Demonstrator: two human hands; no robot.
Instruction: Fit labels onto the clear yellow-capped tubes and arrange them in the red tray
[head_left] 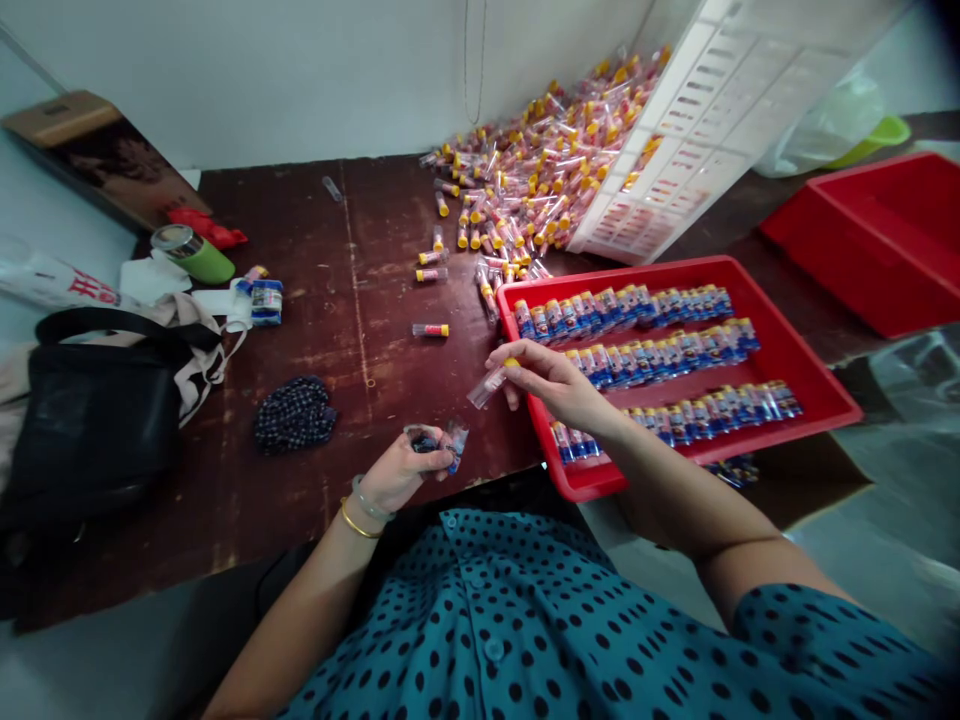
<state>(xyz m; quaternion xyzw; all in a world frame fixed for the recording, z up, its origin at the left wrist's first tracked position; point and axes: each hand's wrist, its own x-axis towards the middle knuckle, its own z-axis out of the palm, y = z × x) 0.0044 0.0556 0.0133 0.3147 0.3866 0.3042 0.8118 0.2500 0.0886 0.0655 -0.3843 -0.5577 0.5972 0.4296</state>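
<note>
Near the centre of the frame, the right hand point(546, 378) pinches a clear tube point(486, 388), the left hand point(405, 468) grips blue-printed wrappers point(458, 440); light, steady fingertips seem best.

From where I'm standing, the yellow-capped clear plastic tube point(487, 387) is held at a slant mid-scene, see-through end pointing near-left, cap end far-right. Left of it and a bit nearer, some clear plastic wrappers with blue print point(455, 447) are bunched up, crinkly, partly hidden, so can't count them.
</note>
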